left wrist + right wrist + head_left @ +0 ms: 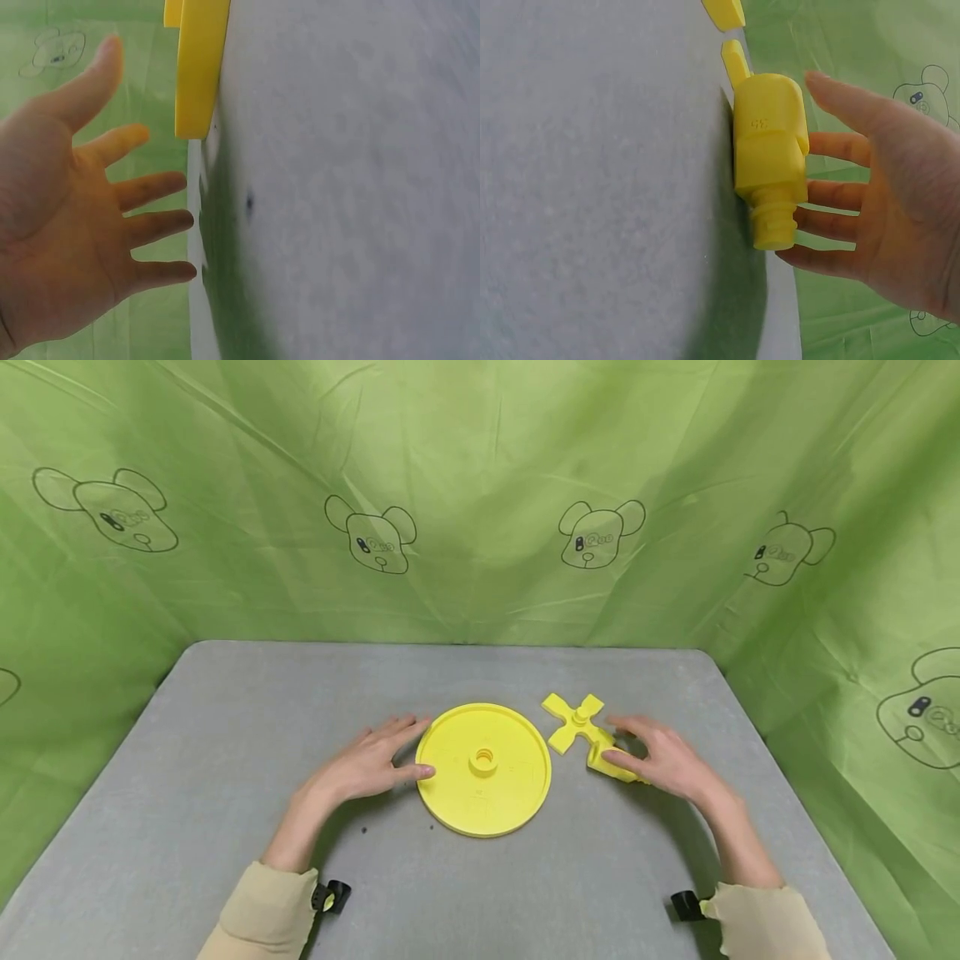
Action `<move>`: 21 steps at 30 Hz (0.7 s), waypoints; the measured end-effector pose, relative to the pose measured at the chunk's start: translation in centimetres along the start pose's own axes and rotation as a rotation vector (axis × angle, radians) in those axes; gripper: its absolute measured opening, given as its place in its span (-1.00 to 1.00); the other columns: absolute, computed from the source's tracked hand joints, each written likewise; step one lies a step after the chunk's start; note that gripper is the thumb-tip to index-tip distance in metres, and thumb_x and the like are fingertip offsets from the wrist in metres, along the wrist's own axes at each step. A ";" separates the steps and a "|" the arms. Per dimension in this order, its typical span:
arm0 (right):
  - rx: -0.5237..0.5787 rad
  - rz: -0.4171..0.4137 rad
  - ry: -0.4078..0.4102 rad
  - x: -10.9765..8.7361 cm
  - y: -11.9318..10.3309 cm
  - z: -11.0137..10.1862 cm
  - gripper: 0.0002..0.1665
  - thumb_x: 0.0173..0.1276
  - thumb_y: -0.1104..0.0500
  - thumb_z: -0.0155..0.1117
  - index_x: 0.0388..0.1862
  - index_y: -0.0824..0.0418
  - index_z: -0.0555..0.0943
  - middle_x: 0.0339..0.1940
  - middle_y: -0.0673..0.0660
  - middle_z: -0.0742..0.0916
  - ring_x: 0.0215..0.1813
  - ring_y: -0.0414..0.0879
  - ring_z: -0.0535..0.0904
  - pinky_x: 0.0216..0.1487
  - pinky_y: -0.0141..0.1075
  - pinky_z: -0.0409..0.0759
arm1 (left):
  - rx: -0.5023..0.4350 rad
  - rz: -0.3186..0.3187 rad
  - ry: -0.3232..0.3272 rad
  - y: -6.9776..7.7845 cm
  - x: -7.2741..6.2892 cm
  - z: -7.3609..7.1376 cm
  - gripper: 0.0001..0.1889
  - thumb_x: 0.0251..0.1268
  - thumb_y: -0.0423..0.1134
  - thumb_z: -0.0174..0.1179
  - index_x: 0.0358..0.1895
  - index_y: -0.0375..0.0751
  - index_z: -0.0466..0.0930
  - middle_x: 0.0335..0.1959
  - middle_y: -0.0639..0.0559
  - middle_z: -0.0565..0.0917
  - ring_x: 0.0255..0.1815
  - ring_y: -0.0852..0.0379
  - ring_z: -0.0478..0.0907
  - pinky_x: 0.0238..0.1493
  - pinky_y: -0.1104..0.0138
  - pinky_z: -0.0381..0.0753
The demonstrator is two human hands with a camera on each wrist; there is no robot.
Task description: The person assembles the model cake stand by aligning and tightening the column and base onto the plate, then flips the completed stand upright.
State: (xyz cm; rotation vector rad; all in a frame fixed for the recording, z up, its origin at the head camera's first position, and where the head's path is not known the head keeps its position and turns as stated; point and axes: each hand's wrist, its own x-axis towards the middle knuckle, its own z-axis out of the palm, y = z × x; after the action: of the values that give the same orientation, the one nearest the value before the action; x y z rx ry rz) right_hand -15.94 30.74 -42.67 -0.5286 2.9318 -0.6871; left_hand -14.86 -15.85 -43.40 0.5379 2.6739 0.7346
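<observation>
From here, the left hand (367,764) is wide at the yellow disc's (457,797) 9 o'clock; I can't tell whether they touch. A 4-armed cross (580,720) lies at 2, a threaded block (604,763) at 3, the right hand (666,760) spread beside it.

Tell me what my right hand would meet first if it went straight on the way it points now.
Probably the yellow threaded piece, which lies right by the fingers of your right hand; depth is hard to judge, so the hand might pass just over it.
</observation>
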 end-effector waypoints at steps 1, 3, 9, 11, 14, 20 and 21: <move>-0.003 0.002 -0.004 0.0 -0.1 0.0 -0.23 0.42 -0.26 0.33 0.42 0.16 0.54 0.32 0.25 0.68 0.32 0.23 0.61 0.31 0.25 0.56 | 0.002 -0.004 -0.006 0.1 0.0 0.0 -0.06 0.34 0.41 0.17 0.67 0.11 0.08 0.69 -0.20 0.12 0.72 -0.28 -0.02 0.65 -0.35 -0.04; -0.012 0.013 -0.015 0.0 -0.2 0.0 -0.22 0.38 -0.28 0.37 0.42 0.12 0.55 0.26 0.22 0.71 0.28 0.20 0.63 0.26 0.22 0.59 | 0.009 -0.005 -0.019 0.2 0.2 0.0 -0.05 0.33 0.38 0.20 0.67 0.09 0.08 0.68 -0.21 0.13 0.71 -0.31 -0.01 0.63 -0.37 -0.01; -0.042 0.037 -0.043 -0.1 -0.7 -0.1 -0.17 0.27 -0.29 0.47 0.44 0.02 0.55 0.18 0.20 0.68 0.15 0.12 0.62 0.07 0.07 0.64 | 0.011 -0.039 -0.064 0.9 0.3 0.0 -0.04 0.28 0.27 0.33 0.66 0.07 0.11 0.67 -0.20 0.17 0.71 -0.29 0.02 0.63 -0.35 0.02; -0.053 0.040 -0.049 -0.2 -0.9 -0.1 -0.15 0.24 -0.29 0.50 0.43 0.02 0.55 0.17 0.20 0.65 0.13 0.10 0.62 0.06 0.06 0.65 | 0.014 -0.054 -0.071 1.0 0.2 0.0 -0.03 0.27 0.24 0.35 0.66 0.07 0.11 0.68 -0.18 0.17 0.71 -0.28 0.01 0.65 -0.33 0.01; -0.064 0.041 -0.063 -0.3 -1.3 -0.2 -0.14 0.17 -0.29 0.55 0.38 0.04 0.59 0.12 0.18 0.66 0.03 0.03 0.62 -0.03 -0.05 0.64 | 0.015 -0.070 -0.076 1.1 0.1 0.0 -0.02 0.26 0.22 0.38 0.66 0.06 0.11 0.68 -0.18 0.16 0.72 -0.28 -0.02 0.66 -0.31 0.00; -0.071 0.009 -0.093 -0.2 -1.7 -0.1 -0.33 0.13 -0.10 0.64 0.20 0.09 0.67 -0.04 0.11 0.68 -0.17 -0.12 0.51 -0.19 -0.29 0.48 | 0.012 -0.086 -0.084 1.1 0.0 0.0 -0.01 0.25 0.20 0.40 0.66 0.00 0.11 0.68 -0.20 0.13 0.72 -0.29 -0.04 0.67 -0.31 -0.02; -0.070 0.004 -0.095 -0.2 -1.7 -0.1 -0.36 0.13 -0.06 0.64 0.18 0.09 0.68 -0.06 0.09 0.68 -0.18 -0.12 0.50 -0.19 -0.30 0.47 | 0.015 -0.085 -0.086 1.2 0.0 0.0 0.00 0.25 0.19 0.40 0.66 -0.01 0.10 0.69 -0.21 0.13 0.72 -0.29 -0.05 0.67 -0.31 -0.02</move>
State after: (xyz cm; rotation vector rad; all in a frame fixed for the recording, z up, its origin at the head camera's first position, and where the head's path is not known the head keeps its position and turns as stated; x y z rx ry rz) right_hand -15.27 29.43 -41.84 -0.5451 2.8757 -0.5439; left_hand -14.52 -14.94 -42.77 0.4461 2.6069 0.6530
